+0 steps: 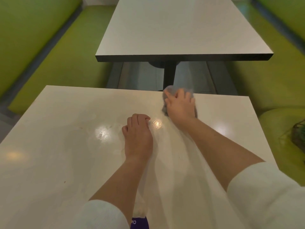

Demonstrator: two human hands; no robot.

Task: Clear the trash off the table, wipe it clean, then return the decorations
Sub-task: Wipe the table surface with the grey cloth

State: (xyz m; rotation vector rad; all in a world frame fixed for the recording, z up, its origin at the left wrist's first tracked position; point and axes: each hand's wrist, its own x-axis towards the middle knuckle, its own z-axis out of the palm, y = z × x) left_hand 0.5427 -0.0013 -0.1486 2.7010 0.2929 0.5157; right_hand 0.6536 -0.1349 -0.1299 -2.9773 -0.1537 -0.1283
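Note:
A cream table (54,154) fills the lower half of the view, with wet smears around its middle. My right hand (179,106) presses a grey cloth (171,90) flat against the table's far edge, the cloth blurred and partly hanging past the rim. My left hand (137,134) rests on the tabletop near the middle with its fingers curled under and nothing in it.
A second white table (173,30) stands beyond a gap, on a dark post (169,75). Green benches (54,52) run along both sides. A wire basket with greenery (298,136) sits on the right bench. A purple item (139,223) shows at the bottom edge.

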